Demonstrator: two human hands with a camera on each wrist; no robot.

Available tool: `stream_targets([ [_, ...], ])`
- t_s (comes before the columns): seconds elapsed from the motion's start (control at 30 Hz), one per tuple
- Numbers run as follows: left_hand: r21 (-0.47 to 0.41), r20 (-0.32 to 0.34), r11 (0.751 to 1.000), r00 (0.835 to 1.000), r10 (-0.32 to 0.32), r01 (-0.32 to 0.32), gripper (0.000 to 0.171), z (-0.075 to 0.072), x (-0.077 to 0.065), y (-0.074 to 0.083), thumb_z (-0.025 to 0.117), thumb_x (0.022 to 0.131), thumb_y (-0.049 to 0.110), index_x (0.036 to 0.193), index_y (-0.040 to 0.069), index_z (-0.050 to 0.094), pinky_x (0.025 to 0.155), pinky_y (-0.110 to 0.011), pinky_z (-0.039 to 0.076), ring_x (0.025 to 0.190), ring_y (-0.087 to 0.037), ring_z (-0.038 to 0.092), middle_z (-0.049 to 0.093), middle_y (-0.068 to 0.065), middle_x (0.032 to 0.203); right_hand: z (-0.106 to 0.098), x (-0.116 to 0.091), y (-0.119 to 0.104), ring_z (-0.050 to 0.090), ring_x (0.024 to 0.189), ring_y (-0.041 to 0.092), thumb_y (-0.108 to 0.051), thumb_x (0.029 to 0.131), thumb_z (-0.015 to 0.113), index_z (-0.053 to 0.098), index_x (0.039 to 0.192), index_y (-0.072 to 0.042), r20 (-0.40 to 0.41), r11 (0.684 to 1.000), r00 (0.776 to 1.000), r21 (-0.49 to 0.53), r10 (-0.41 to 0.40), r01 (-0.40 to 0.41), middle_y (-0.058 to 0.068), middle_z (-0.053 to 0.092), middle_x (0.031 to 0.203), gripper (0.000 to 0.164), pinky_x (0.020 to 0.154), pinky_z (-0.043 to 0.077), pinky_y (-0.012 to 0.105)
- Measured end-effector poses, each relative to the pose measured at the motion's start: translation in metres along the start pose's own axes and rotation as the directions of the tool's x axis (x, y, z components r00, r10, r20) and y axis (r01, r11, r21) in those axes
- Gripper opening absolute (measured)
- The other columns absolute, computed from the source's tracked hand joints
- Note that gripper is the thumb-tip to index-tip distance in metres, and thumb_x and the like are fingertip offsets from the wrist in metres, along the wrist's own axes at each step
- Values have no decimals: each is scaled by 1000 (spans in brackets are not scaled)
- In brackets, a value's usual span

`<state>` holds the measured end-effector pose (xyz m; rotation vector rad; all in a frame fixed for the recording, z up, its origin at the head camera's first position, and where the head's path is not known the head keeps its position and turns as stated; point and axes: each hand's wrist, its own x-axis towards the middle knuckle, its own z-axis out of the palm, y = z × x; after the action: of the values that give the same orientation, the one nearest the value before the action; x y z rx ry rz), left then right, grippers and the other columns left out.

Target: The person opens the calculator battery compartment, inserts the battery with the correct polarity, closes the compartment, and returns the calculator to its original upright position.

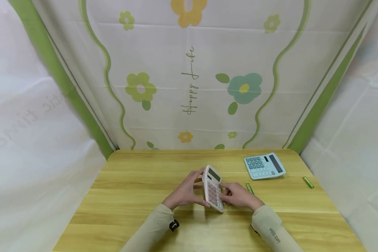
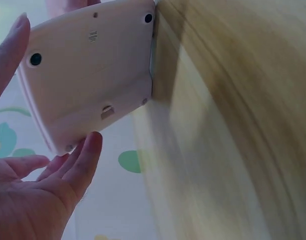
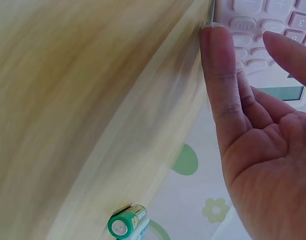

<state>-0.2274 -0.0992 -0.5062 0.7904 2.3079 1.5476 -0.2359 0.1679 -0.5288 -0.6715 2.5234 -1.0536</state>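
A pink calculator (image 1: 212, 190) stands tilted on its long side edge on the wooden table. My left hand (image 1: 186, 191) holds it from the left, fingers at the screen end and thumb at the opposite end. Its back (image 2: 90, 70) faces the left wrist camera, showing two dark round feet and a small notched latch. Over on the key side is my right hand (image 1: 236, 195). In the right wrist view its straight index finger (image 3: 223, 75) reaches the calculator's lower edge, and the thumb (image 3: 287, 52) lies over the keys; the other fingers are curled in.
A light blue calculator (image 1: 264, 166) lies face up at the back right of the table (image 1: 129, 196). One green battery (image 1: 250, 188) is just behind my right hand, and another green battery (image 1: 308, 182) lies near the right table edge. Printed curtains (image 1: 163, 52) enclose the table.
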Motion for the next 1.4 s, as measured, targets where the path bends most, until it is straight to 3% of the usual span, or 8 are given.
stream_targets([
  [0.23, -70, 1, 997, 1000, 12, -12, 133, 5, 2, -8, 98, 69, 16, 168, 13, 9, 115, -48, 47, 146, -36, 43, 33, -12, 163, 0, 0, 1, 66, 69, 17, -20, 100, 70, 50, 148, 7, -1, 1000, 1000, -2, -18, 18, 1, 69, 83, 59, 57, 55, 27],
  [0.43, -50, -6, 998, 999, 48, -48, 125, 9, 5, -18, 98, 70, 20, 166, 18, 19, 119, -42, 44, 147, -28, 42, 39, -5, 162, 2, 2, 2, 66, 69, 15, -20, 100, 70, 51, 148, 7, -4, 999, 999, -20, -33, 33, -1, 69, 85, 58, 58, 55, 27],
  [0.6, -110, 5, 994, 1000, -11, 11, 121, 11, 4, -19, 97, 72, 17, 165, 29, 21, 117, -47, 45, 144, -33, 47, 38, -4, 161, 3, 3, 3, 66, 70, 13, -20, 100, 69, 51, 147, 7, -5, 999, 999, -19, -49, 49, -1, 70, 88, 57, 59, 55, 26],
  [0.77, -156, 12, 985, 997, -70, 71, 117, 16, 4, -21, 96, 74, 15, 164, 31, 23, 113, -49, 49, 140, -37, 50, 42, -8, 157, 3, 3, 3, 66, 71, 13, -21, 100, 69, 51, 148, 6, -3, 998, 998, -19, -56, 56, 0, 71, 91, 57, 59, 56, 26],
  [1.03, -167, 23, 982, 996, -81, 84, 115, 21, 9, -23, 95, 75, 16, 163, 33, 23, 110, -47, 51, 139, -35, 51, 39, -7, 158, 2, 3, 2, 68, 73, 14, -20, 101, 68, 50, 149, 6, -6, 998, 998, -21, -67, 67, 1, 73, 93, 58, 62, 56, 25],
  [1.4, -218, 54, 972, 996, -73, 83, 118, 27, 13, -25, 94, 77, 14, 166, 27, 17, 114, -48, 48, 140, -37, 49, 37, -16, 161, 1, 3, 2, 68, 74, 9, -19, 101, 67, 49, 149, 7, -10, 996, 997, -37, -78, 77, 1, 73, 94, 57, 64, 56, 24],
])
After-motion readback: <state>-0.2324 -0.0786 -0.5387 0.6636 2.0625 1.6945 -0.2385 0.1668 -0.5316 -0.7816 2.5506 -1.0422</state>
